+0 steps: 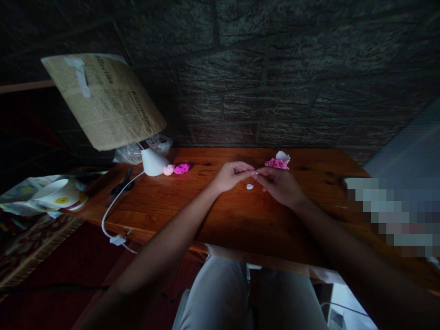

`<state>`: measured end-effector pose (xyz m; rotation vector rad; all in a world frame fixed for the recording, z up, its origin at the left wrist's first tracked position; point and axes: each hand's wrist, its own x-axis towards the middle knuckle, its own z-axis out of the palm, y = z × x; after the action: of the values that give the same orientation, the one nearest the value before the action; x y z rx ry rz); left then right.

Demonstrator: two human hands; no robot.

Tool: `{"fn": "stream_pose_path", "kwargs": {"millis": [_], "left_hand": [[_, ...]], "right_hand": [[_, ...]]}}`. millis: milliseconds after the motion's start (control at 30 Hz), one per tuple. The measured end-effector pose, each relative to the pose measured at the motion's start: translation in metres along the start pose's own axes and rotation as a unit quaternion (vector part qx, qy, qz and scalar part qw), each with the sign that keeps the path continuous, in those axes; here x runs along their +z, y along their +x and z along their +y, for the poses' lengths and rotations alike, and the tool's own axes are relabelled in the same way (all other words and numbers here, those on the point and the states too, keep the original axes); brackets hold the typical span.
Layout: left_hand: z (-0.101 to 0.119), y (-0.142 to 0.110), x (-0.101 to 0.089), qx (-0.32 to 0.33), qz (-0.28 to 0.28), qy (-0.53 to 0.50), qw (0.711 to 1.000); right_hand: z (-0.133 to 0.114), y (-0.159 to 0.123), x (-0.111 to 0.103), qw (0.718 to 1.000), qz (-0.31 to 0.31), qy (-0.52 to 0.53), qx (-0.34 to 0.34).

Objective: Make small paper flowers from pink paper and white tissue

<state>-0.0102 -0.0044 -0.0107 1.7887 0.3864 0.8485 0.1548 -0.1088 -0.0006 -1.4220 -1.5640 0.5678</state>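
My left hand and my right hand meet above the wooden table, fingertips pinched together. Between them shows a tiny pale bit, too small to name. Just below the fingertips lies a small white piece on the tabletop. Behind my right hand sits a crumpled pink piece, with a white piece against its back. Farther left, a bright magenta lump and a light pink lump rest side by side.
A lamp with a newsprint shade and white base stands at the table's back left, its cord trailing over the front edge. Black scissors lie beside it. A white bowl is at far left. A stone wall rises behind.
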Motion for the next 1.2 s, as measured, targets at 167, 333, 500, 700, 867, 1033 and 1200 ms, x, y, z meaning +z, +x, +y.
{"fn": "stream_pose_path", "kwargs": {"millis": [167,333,500,700,867,1033,1200], "left_hand": [[-0.002,0.001,0.000,-0.003,0.001,0.010,1.000],[-0.001,0.000,-0.001,0.006,-0.007,0.045,0.999],[0.001,-0.001,-0.001,0.031,-0.007,0.092,0.995],[0.002,0.000,0.002,0.034,-0.003,0.062,0.998],[0.006,-0.001,0.001,-0.048,0.005,-0.010,0.999],[0.010,-0.002,-0.001,-0.097,0.013,-0.125,0.987],[0.012,-0.003,-0.001,-0.134,0.004,-0.216,0.967]], "right_hand": [[0.001,0.001,0.000,1.000,0.008,0.005,-0.004],[0.003,0.002,0.002,0.999,0.007,0.031,0.017],[0.001,0.001,0.002,0.999,-0.013,0.001,0.032],[0.000,0.000,-0.001,1.000,-0.023,-0.012,0.013],[-0.002,0.001,-0.003,1.000,-0.023,0.011,0.013],[-0.006,0.002,-0.002,0.992,-0.038,0.109,0.046],[-0.007,0.001,-0.001,0.969,-0.054,0.223,0.091]]}}
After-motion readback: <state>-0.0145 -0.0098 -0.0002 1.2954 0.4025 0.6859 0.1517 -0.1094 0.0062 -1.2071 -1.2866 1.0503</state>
